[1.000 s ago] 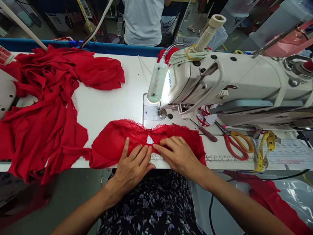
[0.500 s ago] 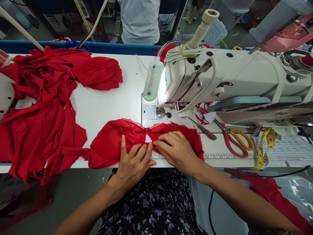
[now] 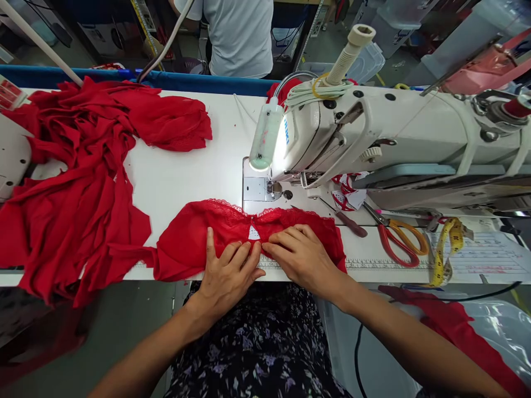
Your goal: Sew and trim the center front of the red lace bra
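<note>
A red lace-trimmed bra piece (image 3: 186,235) lies spread along the table's front edge, its scalloped lace side facing the sewing machine. At its centre, a small triangular gap shows white beneath. My left hand (image 3: 228,276) rests flat on the left cup's lower part, index finger stretched out and the fingers apart. On the other side of the gap, my right hand (image 3: 301,257) has its fingers bent and drawn together on the cloth, gripping the lower edge close to the centre. Its fingertips are partly hidden. The two hands nearly meet below the gap.
A white sewing machine (image 3: 398,121) with a lit lamp (image 3: 266,135) stands behind. Red fabric (image 3: 95,166) is heaped at left. Scissors (image 3: 398,240), a seam-ripper-like tool (image 3: 350,224) and a yellow measuring tape (image 3: 448,249) lie at right. A person (image 3: 240,38) sits beyond the table.
The view has shifted slightly, so the table's things appear a little further right. Both hands stay in nearly the same place on the red cloth.
</note>
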Available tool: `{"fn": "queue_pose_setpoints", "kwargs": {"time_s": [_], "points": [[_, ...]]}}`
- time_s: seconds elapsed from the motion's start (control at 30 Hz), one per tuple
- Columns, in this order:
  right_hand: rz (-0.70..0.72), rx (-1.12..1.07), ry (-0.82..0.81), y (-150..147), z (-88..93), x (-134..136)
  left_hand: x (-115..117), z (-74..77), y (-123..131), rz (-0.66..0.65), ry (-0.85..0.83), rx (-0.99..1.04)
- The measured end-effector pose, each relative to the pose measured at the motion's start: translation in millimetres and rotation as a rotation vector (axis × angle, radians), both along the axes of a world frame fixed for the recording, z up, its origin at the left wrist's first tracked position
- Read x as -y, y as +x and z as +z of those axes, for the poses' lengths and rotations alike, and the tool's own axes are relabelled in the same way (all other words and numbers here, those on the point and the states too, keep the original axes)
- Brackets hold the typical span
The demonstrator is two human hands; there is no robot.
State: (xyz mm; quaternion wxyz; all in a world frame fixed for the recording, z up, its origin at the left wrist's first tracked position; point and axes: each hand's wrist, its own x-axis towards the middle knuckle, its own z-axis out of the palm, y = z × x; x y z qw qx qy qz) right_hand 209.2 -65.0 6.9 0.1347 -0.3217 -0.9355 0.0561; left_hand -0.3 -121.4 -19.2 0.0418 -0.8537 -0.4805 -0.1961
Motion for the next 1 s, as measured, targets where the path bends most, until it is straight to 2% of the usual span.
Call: {"fn": "queue_pose_setpoints", "kwargs": {"time_s": [0.23, 0.4, 0.7, 1.0], "points": [[-0.022, 0.046, 0.010, 1.8, -1.8, 3.6, -0.7, 2.5, 0.0, 0.020, -0.023, -0.021], [-0.031, -0.032, -0.017, -0.4, 3.9, 3.0, -2.5, 4.3, -0.2, 0.009, -0.013, -0.026], [-0.105, 0.041, 0.057, -1.7, 2.4, 0.4, -0.9, 4.3, -5.4, -0.018, 0.001, 0.001], [-0.102, 0.107, 0.137, 1.3, -5.4, 2.5, -4.6, 7.9, -8.7, -0.041, -0.023, -0.002]]}}
